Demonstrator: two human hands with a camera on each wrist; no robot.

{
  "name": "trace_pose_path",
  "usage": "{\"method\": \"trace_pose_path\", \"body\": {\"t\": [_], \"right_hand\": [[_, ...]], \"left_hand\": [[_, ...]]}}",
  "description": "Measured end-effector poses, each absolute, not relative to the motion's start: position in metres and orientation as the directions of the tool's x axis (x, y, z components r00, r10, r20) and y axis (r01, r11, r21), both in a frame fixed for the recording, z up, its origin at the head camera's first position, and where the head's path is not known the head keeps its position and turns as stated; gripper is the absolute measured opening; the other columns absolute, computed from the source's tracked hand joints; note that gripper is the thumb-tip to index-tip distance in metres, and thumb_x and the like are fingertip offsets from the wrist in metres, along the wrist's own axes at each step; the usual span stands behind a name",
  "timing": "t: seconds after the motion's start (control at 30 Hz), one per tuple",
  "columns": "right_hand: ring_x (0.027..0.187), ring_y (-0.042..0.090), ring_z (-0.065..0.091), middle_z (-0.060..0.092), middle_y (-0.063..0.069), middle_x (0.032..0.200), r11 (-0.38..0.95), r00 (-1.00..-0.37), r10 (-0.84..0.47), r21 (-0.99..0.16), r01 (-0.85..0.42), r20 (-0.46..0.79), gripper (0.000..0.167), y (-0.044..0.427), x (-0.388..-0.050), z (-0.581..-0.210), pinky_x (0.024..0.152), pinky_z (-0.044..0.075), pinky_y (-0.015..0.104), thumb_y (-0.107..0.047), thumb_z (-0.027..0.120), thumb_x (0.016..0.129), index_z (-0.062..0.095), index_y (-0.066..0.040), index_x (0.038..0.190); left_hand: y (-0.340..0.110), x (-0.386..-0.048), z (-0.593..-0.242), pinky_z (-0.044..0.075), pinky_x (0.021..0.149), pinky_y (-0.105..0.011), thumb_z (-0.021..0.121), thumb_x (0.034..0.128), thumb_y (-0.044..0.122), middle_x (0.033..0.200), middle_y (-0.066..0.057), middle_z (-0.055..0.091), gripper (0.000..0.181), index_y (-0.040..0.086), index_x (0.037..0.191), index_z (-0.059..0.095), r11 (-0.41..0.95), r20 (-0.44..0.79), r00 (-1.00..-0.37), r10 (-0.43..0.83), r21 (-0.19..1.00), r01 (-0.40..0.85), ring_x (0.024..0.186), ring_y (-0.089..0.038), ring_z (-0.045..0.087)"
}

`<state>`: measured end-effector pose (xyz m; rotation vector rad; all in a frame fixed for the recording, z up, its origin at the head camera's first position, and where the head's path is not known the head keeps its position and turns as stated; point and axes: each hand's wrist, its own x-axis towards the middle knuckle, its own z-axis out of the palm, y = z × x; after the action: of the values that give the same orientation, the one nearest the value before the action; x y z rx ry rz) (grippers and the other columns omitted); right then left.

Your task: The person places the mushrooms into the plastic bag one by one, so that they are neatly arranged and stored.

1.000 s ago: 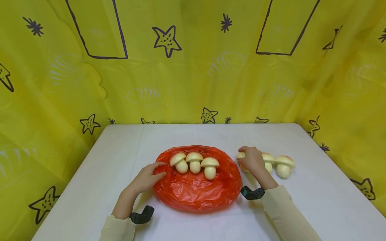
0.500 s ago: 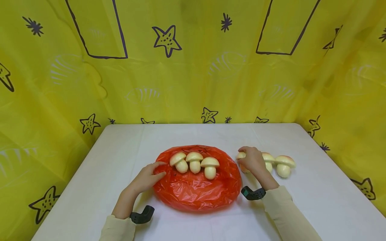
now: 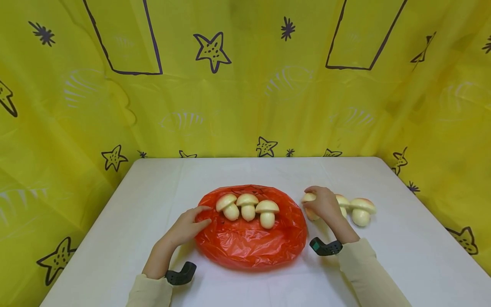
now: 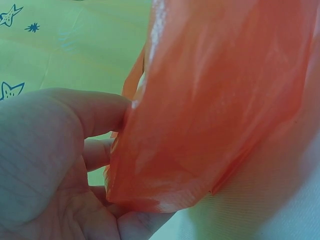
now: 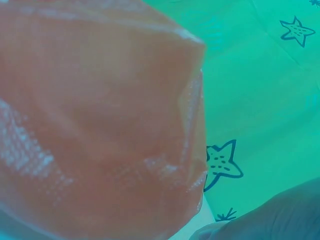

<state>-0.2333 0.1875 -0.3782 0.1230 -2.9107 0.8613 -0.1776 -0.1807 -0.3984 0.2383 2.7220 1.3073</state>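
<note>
At nine o'clock on the red bag (image 3: 249,251) – twelve o'clock being the far edge of the white table (image 3: 245,170) – the rim is held by the left hand (image 3: 186,227), its film caught between thumb and fingers. Within the rim, toward twelve o'clock, three glossy pale mushrooms (image 3: 247,208) are contained. Between two and three o'clock, just outside the bag, a fourth mushroom (image 3: 308,198) is pinched at the cap by the right hand (image 3: 323,204); whether its stem touches the table cannot be told. At three o'clock from it, two further mushrooms (image 3: 361,213) are seen side by side on the table, the nearer partly hidden by the right hand. In the right-wrist view the pinch is not shown.

From their even, shiny surface, the mushrooms are judged to be artificial, light and fairly firm, and unlikely to be bruised; the smooth dome may prove slippery. Hold is best taken across the cap – with the fingertips hooked beneath its overhang – or around the thick stem. The bag is judged to be thin, limp and almost weightless, easily dragged or creased; it is best steadied by a light pinch at the rim.
</note>
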Motion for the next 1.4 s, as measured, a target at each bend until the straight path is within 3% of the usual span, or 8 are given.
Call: {"method": "trace_pose_path", "body": {"t": [0.67, 1.4], "right_hand": [[0.102, 0.040, 0.049, 0.057, 0.025, 0.114, 0.788, -0.993, -0.049, -0.606, -0.106, 0.110, 0.036, 0.188, -0.223, -0.370, 0.086, 0.040, 0.053, -0.011, 0.068, 0.079, 0.061, 0.004, 0.111], [0.110, 0.042, 0.046, 0.055, 0.024, 0.119, 0.752, -0.990, -0.035, -0.649, -0.117, 0.139, 0.040, 0.189, -0.206, -0.358, 0.089, 0.037, 0.057, -0.016, 0.069, 0.079, 0.061, 0.000, 0.115]], "left_hand": [[-0.181, -0.177, -0.397, 0.047, 0.086, -0.046, 0.058, 0.0888, 0.014, 0.120, -0.015, 0.054, 0.035, 0.002, 0.122, 0.055, 0.625, -0.031, -0.981, 0.193, 0.775, 0.098, 0.109, -0.033, 0.049], [-0.181, -0.178, -0.397, 0.047, 0.085, -0.046, 0.058, 0.0887, 0.014, 0.120, -0.015, 0.054, 0.035, 0.002, 0.121, 0.055, 0.622, -0.028, -0.981, 0.191, 0.777, 0.099, 0.109, -0.033, 0.049]]}}
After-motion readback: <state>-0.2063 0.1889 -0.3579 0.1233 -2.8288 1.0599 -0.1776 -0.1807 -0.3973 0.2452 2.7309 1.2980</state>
